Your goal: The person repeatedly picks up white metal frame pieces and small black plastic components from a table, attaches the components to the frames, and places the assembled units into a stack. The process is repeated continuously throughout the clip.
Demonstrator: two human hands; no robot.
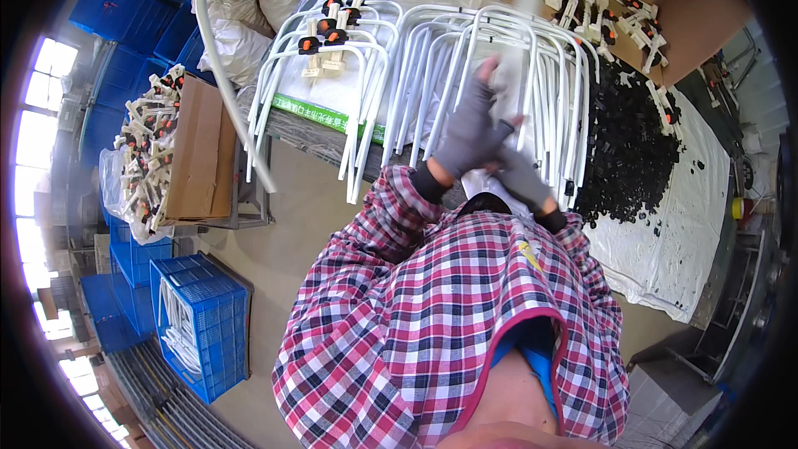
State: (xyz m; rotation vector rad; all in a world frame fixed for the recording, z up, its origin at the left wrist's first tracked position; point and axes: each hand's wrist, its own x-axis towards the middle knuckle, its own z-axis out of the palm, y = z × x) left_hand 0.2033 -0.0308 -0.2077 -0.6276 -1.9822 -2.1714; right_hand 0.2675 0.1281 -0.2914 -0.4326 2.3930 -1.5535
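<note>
My left hand (472, 129), in a grey fingerless glove, reaches up in front of the white bent tubes (449, 50) with its fingers stretched out and nothing visible in them. Close against its palm side is my right hand (524, 179), gloved alike; its fingers are mostly hidden behind the left hand. The U-shaped tubes lie in rows along the worktable. To the left, a smaller group of tubes (378, 58) has cream plastic clamps with black and orange parts (311, 44) near its bends.
Black small parts (628, 145) are heaped on a white sheet (665, 258) at right. Cardboard boxes of cream fittings stand at back right (611, 17) and left (150, 145). A curved white tube (218, 66) crosses the left side. Blue crates (212, 324) sit on the floor.
</note>
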